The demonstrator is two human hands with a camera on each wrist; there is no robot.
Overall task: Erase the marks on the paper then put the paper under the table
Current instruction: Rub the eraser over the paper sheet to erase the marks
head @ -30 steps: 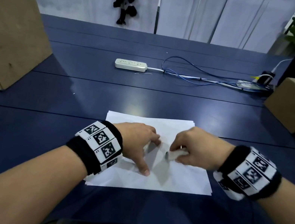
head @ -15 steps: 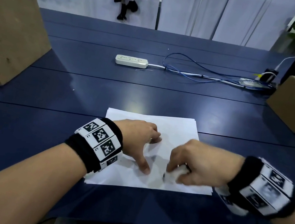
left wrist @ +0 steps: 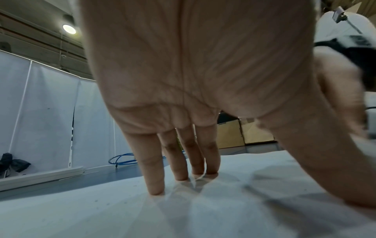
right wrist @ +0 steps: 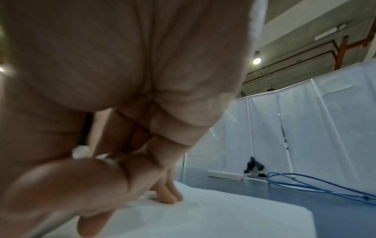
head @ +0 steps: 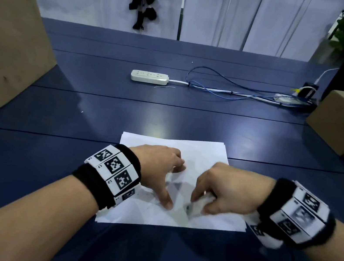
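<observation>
Paper (head: 198,155) pinned and rubbed on the blue table (head: 168,118).

The sheet is pressed flat under the straight, spread fingers of the left hand (head: 157,169). Just right of it, a small white eraser (head: 195,207) is pinched in the curled fingers of the right hand (head: 224,190), its tip set against the paper.

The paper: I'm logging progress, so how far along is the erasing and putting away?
Nothing looks finished. In hand: the left hand presses the paper flat with straight fingers, while the right hand pinches the eraser against the sheet; motion blur suggests rubbing. Any remaining marks are too faint to judge. Left: the paper lies on the table, not yet under it.
</observation>
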